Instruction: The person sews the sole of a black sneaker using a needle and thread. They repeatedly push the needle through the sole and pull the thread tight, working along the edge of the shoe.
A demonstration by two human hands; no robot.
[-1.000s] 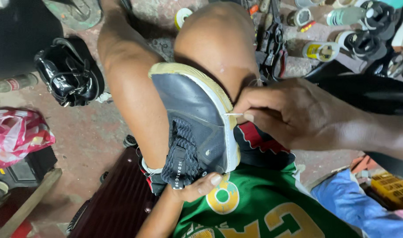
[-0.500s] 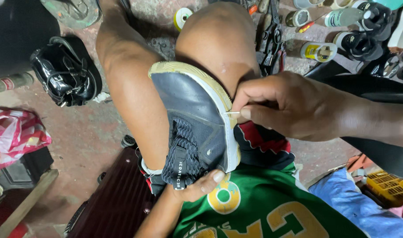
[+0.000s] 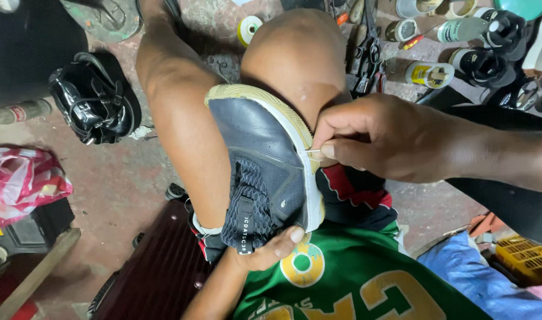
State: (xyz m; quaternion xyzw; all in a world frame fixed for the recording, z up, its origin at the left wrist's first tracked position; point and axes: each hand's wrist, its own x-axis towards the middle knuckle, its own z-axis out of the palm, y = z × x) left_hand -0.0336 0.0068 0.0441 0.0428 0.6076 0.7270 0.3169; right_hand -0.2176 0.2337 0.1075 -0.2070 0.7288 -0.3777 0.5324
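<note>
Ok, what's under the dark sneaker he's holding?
The sneaker is wedged between two bare knees, with the left hand gripping its heel end. The right hand pinches something thin at the sole edge. Whatever lies directly beneath the sneaker is hidden.

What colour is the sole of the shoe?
The sole is pale yellowish, in the head view.

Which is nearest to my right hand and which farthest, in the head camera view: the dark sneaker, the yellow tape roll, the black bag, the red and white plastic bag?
From the right hand:
1. Dark sneaker, touching its grip, held between the knees.
2. Yellow tape roll, on the floor above the knees.
3. Black bag, upper left on the floor.
4. Red and white plastic bag, at the far left edge.
</note>
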